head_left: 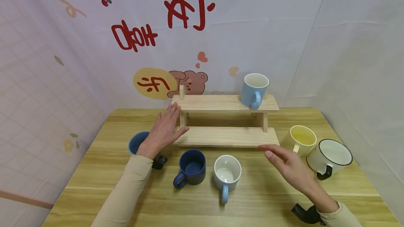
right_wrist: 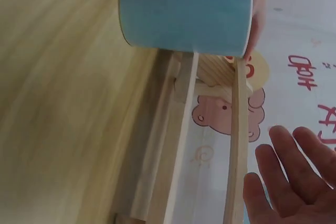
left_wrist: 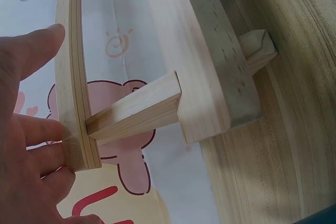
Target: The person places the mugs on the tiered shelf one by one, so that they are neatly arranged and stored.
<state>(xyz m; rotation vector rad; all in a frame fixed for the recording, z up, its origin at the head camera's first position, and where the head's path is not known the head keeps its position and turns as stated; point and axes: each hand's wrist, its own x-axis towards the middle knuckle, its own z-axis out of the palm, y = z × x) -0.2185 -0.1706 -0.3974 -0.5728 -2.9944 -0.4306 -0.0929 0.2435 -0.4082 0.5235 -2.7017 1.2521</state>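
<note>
Head view bright; light soft and diffuse, apparently from above, washing evenly over the pale cloth (head_left: 258, 38) behind the shelf (head_left: 227, 137). Mild shade beneath the shelf's upper board; faint, soft-edged shadows on the table (head_left: 252, 202) in front of it. Middle reads crisp; wide lens, cloth on either side of the shelf stretched and leaning outward. Left wrist view duller, underside of the shelf's lower board in grey shade. Right wrist view hazy: table beside the shelf dim and smeared, blue mug (right_wrist: 186, 11) near it slightly soft.
</note>
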